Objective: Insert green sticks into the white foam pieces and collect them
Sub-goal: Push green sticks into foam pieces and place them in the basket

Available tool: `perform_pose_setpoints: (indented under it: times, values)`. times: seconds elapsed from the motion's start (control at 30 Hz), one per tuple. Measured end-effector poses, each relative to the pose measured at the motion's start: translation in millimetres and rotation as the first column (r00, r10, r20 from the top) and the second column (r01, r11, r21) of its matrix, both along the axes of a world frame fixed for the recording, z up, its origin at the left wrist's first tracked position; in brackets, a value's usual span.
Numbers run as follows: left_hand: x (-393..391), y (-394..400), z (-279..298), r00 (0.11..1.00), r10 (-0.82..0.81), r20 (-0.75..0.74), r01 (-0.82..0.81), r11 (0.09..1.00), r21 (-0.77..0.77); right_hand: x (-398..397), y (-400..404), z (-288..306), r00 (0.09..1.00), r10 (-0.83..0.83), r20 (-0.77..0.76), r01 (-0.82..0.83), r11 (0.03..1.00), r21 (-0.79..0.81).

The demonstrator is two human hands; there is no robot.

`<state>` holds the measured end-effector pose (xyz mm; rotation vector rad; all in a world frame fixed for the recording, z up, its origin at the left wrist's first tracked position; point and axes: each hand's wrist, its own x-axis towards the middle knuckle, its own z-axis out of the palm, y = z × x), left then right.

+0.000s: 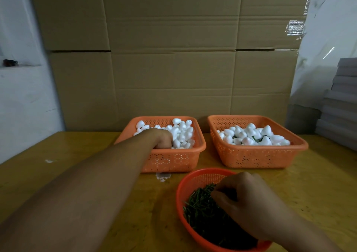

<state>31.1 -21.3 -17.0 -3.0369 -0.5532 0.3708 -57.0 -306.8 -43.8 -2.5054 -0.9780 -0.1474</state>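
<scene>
Left hand: the left hand (163,138) reached down into the left basket (174,160), fingers curled among the white foam pieces (182,133); whether it gripped one I could not tell, since the fingertips were buried.
Right hand: the right hand (242,199) hung over the round basket (195,179), thumb and fingers drawn together at the top of the green sticks (202,211); whether a stick was pinched between them I could not tell.
Left basket: an orange perforated basket at the far side of the table (96,174), holding loose foam pieces heaped mostly toward its right side.
Right basket: a matching orange basket (257,155) just beside the left one, holding foam pieces (255,134) with bits of green showing between them.
Round basket: an orange mesh bowl nearest me, in front of the other two, with a dark pile of sticks inside.
Behind: large cardboard boxes (170,48) stood against the table's far edge.
Right edge: a stack of grey sheets (342,101).
</scene>
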Motion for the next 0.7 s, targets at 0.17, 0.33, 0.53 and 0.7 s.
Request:
perform_pose_setpoints:
  times: [0.17, 0.33, 0.53, 0.7]
  values:
    - [-2.9, -0.5, 2.4, 1.000, 0.024, 0.002, -0.024, 0.999, -0.037, 0.6, 0.0, 1.5, 1.000, 0.011, -0.010, -0.011, 1.000, -0.009]
    - [-15.3, -5.9, 13.8, 0.997, -0.056, 0.049, 0.061, 0.991, -0.118, 1.5, -0.6, 2.1, 1.000, 0.011, -0.014, -0.011, 1.000, -0.015]
    - [-26.9, -1.4, 25.3, 0.911, 0.099, 0.400, 0.126, 0.858, -0.499, 2.6, -1.0, 0.6, 1.000, 0.006, 0.005, -0.006, 1.000, -0.008]
    - [-50.8, -11.3, 28.2, 0.767, 0.133, 0.628, 0.303, 0.788, -0.536, 3.4, 0.2, -0.9, 1.000, 0.017, -0.004, -0.017, 1.000, -0.006]
